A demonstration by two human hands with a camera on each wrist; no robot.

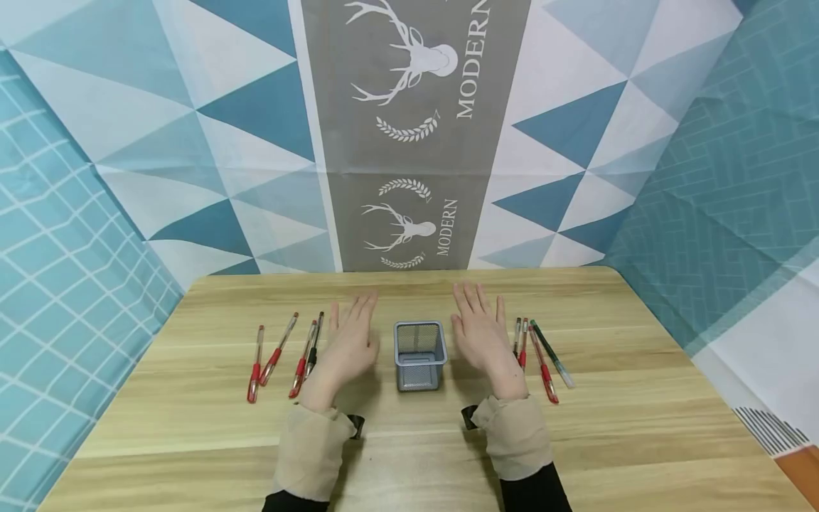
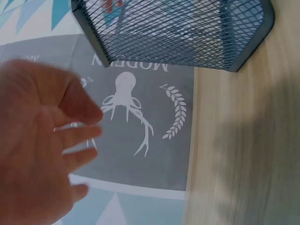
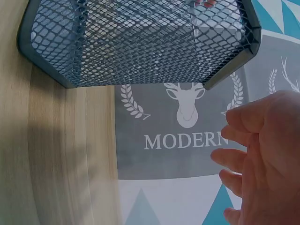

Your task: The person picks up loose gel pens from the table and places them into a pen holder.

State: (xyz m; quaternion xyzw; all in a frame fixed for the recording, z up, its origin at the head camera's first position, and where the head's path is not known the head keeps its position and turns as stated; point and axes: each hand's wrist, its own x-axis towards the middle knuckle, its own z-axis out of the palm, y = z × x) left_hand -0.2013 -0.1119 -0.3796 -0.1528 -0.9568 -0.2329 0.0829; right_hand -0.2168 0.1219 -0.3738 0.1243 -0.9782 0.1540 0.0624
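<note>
A grey mesh pen holder (image 1: 419, 375) stands upright on the wooden table, and its inside looks bare. To its left my left hand (image 1: 348, 341) is held with straight fingers, touching no pen. My right hand (image 1: 480, 334) mirrors it on the other side, fingers extended and holding nothing. Both wrist views show the holder's mesh wall (image 2: 164, 33) beside the hands, with a gap between. Left of the left hand lie several pens, among them a red pen (image 1: 254, 373) and a black pen (image 1: 312, 352). Right of the right hand lie more, including a green-capped pen (image 1: 553, 355) and a red pen (image 1: 545, 373).
The light wooden table (image 1: 409, 455) ends at a patterned cloth backdrop (image 1: 256, 142) with deer prints. Blue tiled cloth (image 1: 57, 249) hangs at the left and teal cloth (image 1: 742, 178) at the right. The right hand partly covers a dark pen (image 1: 517, 338).
</note>
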